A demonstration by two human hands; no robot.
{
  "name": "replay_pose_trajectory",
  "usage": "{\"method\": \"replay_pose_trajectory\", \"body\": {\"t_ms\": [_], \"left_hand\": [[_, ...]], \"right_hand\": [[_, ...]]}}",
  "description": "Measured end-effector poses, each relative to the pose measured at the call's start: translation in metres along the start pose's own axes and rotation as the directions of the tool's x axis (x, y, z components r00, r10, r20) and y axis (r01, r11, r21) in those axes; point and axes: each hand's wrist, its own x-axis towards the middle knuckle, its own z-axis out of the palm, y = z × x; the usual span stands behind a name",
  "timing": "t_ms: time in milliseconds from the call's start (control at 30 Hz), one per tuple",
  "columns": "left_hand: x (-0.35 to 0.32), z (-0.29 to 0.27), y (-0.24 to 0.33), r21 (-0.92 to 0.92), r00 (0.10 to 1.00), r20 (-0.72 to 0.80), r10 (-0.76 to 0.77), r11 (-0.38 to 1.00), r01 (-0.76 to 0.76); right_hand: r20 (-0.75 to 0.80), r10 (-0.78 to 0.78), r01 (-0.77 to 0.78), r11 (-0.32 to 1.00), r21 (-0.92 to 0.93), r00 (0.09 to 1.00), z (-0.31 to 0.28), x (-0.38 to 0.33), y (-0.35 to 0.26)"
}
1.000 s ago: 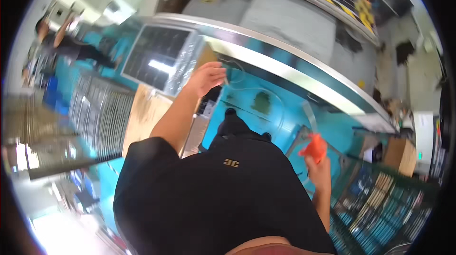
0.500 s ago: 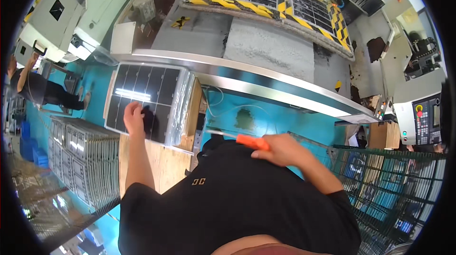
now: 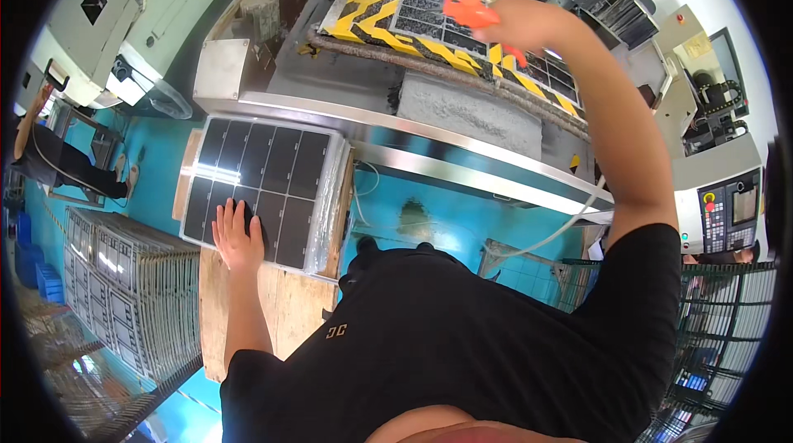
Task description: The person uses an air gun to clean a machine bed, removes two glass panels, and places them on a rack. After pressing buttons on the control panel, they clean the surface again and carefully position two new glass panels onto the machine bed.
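Observation:
My left hand (image 3: 238, 238) lies with fingers spread on the near part of a flat stack of panels, touching the top one. That dark panel (image 3: 285, 154) is split by pale lines into rectangles, and clear layers show along its right side. Stretched far forward, my right hand (image 3: 529, 26) is closed around an orange air gun (image 3: 469, 10). The gun is over a machine fixture plate (image 3: 351, 22) edged with yellow-and-black striped tape. My hand and forearm hide part of the plate's grid. A pale hose (image 3: 549, 238) curves up below the right arm.
A wooden board (image 3: 277, 311) lies under the panels. The machine's metal front rail (image 3: 446, 144) runs between me and the bed. Racks of framed panels (image 3: 157, 294) stand at left; a control panel (image 3: 727, 210) is at right. Another person (image 3: 62, 158) stands far left.
My right hand has carried the air gun from in front of my body forward over the striped fixture plate. My left hand has flattened onto the panel, slightly nearer me.

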Motion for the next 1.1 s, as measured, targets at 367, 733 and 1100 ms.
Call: {"method": "replay_pose_trajectory", "body": {"t_ms": [367, 733, 1100], "left_hand": [[0.0, 0.002, 0.002, -0.019, 0.999, -0.033, 0.006, 1.0, -0.007], [0.003, 0.005, 0.0, -0.001, 1.0, 0.011, 0.003, 1.0, -0.003], [0.037, -0.004, 0.106, -0.664, 0.95, 0.241, 0.2, 0.748, 0.011]], "right_hand": [[0.081, -0.061, 0.089, 0.911, -0.403, 0.995, 0.016, 0.057, -0.026], [0.113, 0.134, -0.092, 0.943, -0.319, 0.985, 0.036, -0.025, 0.037], [0.052, 0.259, -0.238, 0.937, -0.257, 0.964, 0.069, -0.107, 0.115]]}}
